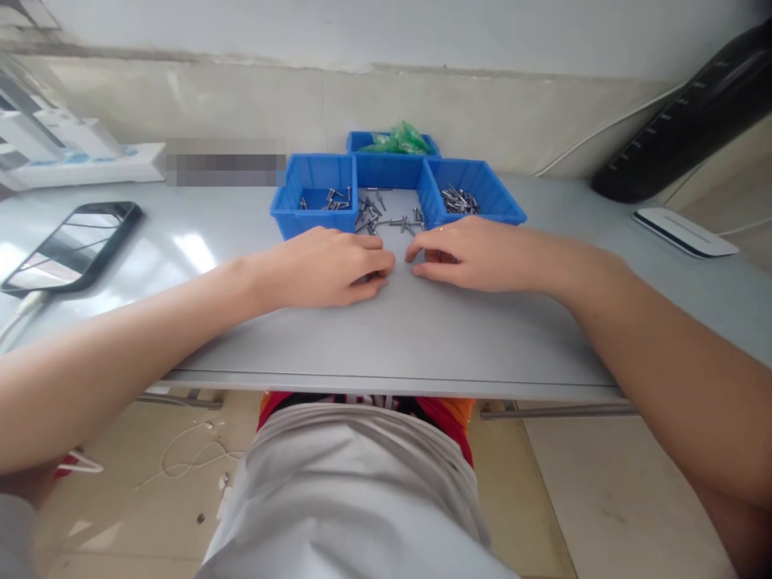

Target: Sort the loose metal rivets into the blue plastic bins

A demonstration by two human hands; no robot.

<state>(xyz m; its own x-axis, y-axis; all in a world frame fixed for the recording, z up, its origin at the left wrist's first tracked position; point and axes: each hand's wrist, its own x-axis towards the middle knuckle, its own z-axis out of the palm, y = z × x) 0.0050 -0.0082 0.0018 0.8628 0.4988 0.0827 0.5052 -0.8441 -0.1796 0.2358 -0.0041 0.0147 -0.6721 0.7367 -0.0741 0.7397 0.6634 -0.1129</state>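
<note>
My left hand (338, 265) rests on the grey table in front of the left blue bin (288, 193), its fingers curled; whatever it may hold is hidden. My right hand (461, 253) lies before the right blue bin (503, 197), thumb and fingers apart, with nothing visible between them. Loose metal screws (369, 213) lie on the table between the two bins, just beyond my fingertips. A few screws (338, 199) are in the left bin and a heap of screws (459, 201) is in the right one.
Behind stands a third blue bin (392, 170) with green plastic bags (401, 138). A phone (75, 245) with a cable and a white power strip (90, 165) are at the left. A black cylinder (687, 112) and a white flat device (684, 232) stand at the right.
</note>
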